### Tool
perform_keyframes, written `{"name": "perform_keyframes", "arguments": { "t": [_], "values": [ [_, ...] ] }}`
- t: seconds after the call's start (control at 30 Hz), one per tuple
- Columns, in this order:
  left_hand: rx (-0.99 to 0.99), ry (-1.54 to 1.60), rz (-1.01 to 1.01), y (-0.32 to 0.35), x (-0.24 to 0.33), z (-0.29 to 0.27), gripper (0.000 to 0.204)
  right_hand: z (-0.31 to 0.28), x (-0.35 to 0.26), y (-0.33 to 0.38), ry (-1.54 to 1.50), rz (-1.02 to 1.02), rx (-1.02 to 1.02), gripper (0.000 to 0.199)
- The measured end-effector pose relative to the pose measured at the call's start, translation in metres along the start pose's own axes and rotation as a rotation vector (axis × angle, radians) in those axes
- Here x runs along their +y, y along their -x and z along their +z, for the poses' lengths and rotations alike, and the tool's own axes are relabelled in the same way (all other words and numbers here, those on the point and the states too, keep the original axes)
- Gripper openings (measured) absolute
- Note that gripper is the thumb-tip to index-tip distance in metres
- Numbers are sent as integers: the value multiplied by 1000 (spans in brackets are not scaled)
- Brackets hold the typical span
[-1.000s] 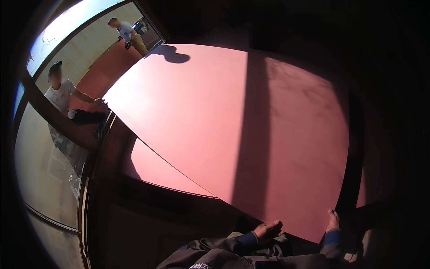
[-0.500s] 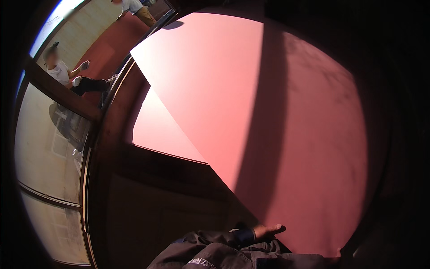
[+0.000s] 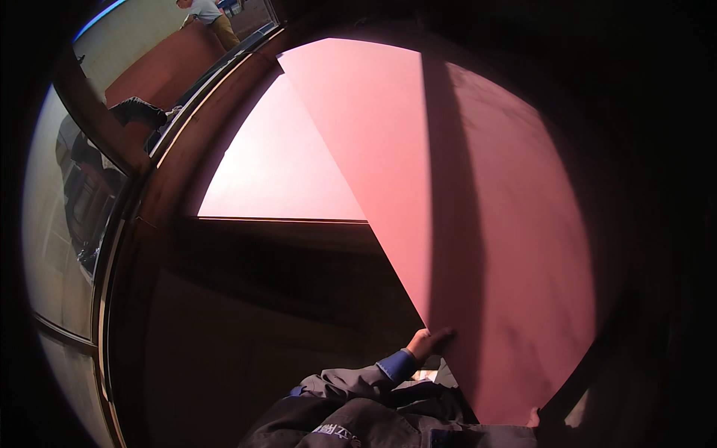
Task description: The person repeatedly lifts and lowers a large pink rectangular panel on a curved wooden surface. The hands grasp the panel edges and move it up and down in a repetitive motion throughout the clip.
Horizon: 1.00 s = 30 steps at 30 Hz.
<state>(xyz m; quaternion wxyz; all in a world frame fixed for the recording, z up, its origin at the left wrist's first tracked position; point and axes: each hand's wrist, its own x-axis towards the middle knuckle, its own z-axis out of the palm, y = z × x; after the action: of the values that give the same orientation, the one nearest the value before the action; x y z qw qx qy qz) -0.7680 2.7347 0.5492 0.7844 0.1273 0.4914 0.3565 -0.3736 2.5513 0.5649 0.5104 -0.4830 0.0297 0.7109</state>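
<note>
A large flat pink board (image 3: 478, 194) stands tilted in front of me and fills the right half of the view, with a broad shadow band running down it. My left hand (image 3: 429, 343), in a dark jacket sleeve with a blue cuff, grips the board's lower left edge. Only a sliver of my right hand (image 3: 532, 416) shows at the board's bottom edge, so its grip is hidden. A second pink board (image 3: 280, 168) lies flat behind and to the left of the one I hold.
Dark brown wooden panels (image 3: 269, 299) sit below the flat board. A curved metal-edged frame (image 3: 123, 224) and glass run down the left. At the top left a person (image 3: 205, 13) bends over a reddish panel (image 3: 160, 67); another person's dark sleeve (image 3: 138, 112) reaches in.
The held board has swung up and to the right, uncovering more of the flat board beneath. My left hand has stayed on its edge, and my right hand has slid almost out of sight.
</note>
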Motion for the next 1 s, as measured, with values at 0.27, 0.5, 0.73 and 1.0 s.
{"name": "perform_keyframes", "arguments": {
  "t": [0.27,0.5,0.73,1.0],
  "values": [
    [42,33,286,32,37,16,33,-33,25,-7,-39,-238,55,46],
    [-197,-156,150,305,-227,39,38,-134,168,253,-54,-358,-7,54],
    [-190,-40,65,380,-319,58,34,-39,211,234,-41,-232,-232,41],
    [173,-23,345,351,-217,11,21,-2,196,187,251,150,-511,21]
  ]
}}
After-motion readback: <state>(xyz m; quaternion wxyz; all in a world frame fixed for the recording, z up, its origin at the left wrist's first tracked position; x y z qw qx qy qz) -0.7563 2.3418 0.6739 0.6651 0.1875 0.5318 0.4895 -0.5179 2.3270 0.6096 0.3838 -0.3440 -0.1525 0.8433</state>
